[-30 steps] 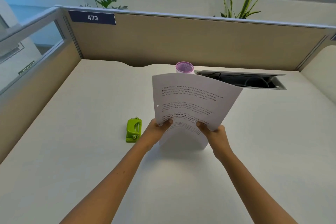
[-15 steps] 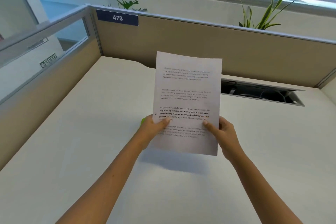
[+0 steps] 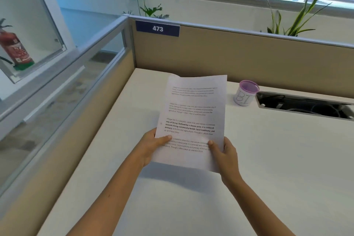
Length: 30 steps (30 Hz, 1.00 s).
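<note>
A white printed sheet of paper (image 3: 193,113) is held up above the desk, near upright and facing me, with a small punched hole at its left edge. My left hand (image 3: 153,144) pinches its lower left edge, thumb on the front. My right hand (image 3: 223,152) pinches the lower right edge the same way. The sheet's top left corner curls slightly. The green hole punch seen earlier is out of sight.
A white cup with a purple rim (image 3: 245,93) stands on the white desk (image 3: 277,159) to the right of the sheet. An open cable slot (image 3: 306,105) lies beyond it. Tan partition walls (image 3: 249,59) close the back and left.
The sheet went from bent to flat and upright, and both hands carried it left. The view swung left, so the cup reappears on the right and the green punch is gone from view.
</note>
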Available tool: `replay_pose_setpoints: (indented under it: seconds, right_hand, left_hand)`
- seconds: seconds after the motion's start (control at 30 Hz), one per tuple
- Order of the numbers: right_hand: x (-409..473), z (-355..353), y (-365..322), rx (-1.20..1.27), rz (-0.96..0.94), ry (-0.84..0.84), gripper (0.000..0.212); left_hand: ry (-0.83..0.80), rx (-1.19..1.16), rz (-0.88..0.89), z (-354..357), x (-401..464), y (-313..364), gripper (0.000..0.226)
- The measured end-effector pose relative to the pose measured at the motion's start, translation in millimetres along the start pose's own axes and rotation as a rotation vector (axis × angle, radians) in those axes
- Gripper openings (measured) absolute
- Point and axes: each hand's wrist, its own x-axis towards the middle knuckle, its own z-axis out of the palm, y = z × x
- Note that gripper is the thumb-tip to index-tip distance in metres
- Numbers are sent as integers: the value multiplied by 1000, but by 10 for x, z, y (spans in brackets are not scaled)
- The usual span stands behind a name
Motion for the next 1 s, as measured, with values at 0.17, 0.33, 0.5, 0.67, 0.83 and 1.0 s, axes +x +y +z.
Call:
replay_pose_setpoints:
  seconds: [0.17, 0.33, 0.5, 0.67, 0.83, 1.0]
  right_hand:
    - [106, 748, 35, -47, 4, 84, 7]
    - [431, 1429, 77, -117, -9, 144, 11]
    - [889, 1878, 60, -194, -4, 153, 29]
    - [1252, 2157, 130, -261, 27, 139, 36]
    - [1541, 2337, 174, -383, 12, 127, 38]
    - [1655, 2435, 234, -601, 44, 142, 46]
  left_hand:
    - [145, 84, 119, -622, 145, 61, 26]
    - [373, 411, 218, -978, 502, 235, 32]
    - [469, 554, 237, -1212, 959, 412, 36]
    - [499, 610, 204, -1378, 1349, 519, 33]
    - [532, 658, 184, -1455, 1625, 566, 31]
    - [567, 760, 193, -1461, 1764, 598, 34]
